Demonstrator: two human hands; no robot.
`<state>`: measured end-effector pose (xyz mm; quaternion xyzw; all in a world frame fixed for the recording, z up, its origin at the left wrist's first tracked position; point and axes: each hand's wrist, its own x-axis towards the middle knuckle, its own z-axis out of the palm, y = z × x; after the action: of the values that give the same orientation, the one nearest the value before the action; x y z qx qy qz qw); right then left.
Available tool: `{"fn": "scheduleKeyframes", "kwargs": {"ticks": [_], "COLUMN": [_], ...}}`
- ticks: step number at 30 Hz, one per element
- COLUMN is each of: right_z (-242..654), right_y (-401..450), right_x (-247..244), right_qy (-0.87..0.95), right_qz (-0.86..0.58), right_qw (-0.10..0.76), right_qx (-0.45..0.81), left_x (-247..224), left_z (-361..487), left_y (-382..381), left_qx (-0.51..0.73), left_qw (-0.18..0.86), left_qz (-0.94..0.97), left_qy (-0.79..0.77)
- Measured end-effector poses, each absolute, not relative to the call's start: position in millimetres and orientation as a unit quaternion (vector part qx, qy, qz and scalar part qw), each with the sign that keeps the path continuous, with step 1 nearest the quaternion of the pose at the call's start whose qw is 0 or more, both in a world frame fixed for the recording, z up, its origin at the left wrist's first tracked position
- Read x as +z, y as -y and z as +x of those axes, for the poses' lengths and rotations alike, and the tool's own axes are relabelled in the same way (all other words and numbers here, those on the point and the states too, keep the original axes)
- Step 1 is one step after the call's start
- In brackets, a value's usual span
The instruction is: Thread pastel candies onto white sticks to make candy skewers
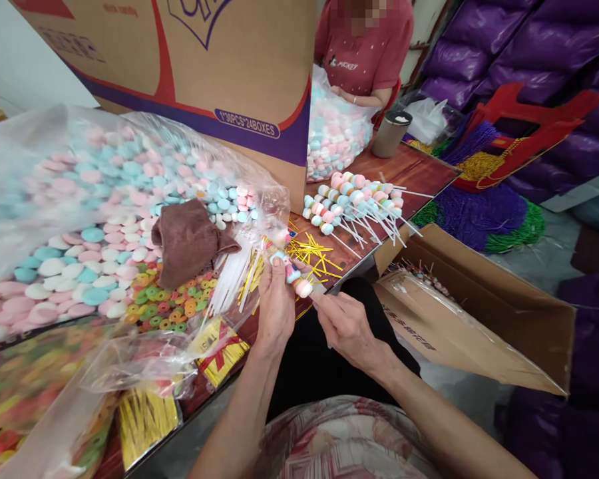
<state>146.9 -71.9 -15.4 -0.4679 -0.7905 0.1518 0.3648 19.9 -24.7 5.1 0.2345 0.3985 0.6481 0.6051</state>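
Observation:
My left hand [275,303] is closed around a candy skewer [290,271] of pastel and coloured sweets, held over the table's front edge. At the skewer's lower right end, by a pink and white sweet, my right hand [347,326] has its fingers pinched together; what lies between them is too small to make out. Gold twist ties [312,253] lie just beyond the skewer. White sticks [232,276] are heaped left of my left hand. Finished-looking skewers [357,199] with white sticks are piled farther back on the right.
Pastel candies [80,266], ring candies [172,296] and a brown cloth [190,243] cover the left. A large carton [204,86] stands behind. Another person [364,60] sits across, near a cup [392,133]. An open cardboard box [479,319] is at the right.

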Motion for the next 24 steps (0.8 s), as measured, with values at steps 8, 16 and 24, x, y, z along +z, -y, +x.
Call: {"fn": "scheduleKeyframes", "kwargs": {"ticks": [8, 16, 24], "right_z": [137.8, 129.4, 134.3], "right_y": [78.3, 70.8, 69.4], "right_x": [-1.0, 0.1, 0.3], "right_qy": [0.415, 0.172, 0.394], "right_qz": [-0.452, -0.32, -0.474], "right_qw": [0.482, 0.474, 0.509], "right_qx": [0.625, 0.802, 0.601], "left_x": [3.8, 2.4, 10.8], "left_z": [10.1, 13.9, -4.0], "left_y": [18.5, 22.6, 21.9], "left_qx": [0.617, 0.567, 0.503], "left_qw": [0.683, 0.737, 0.768], "left_qz": [0.168, 0.208, 0.198], "left_qy": [-0.354, -0.304, -0.342]}}
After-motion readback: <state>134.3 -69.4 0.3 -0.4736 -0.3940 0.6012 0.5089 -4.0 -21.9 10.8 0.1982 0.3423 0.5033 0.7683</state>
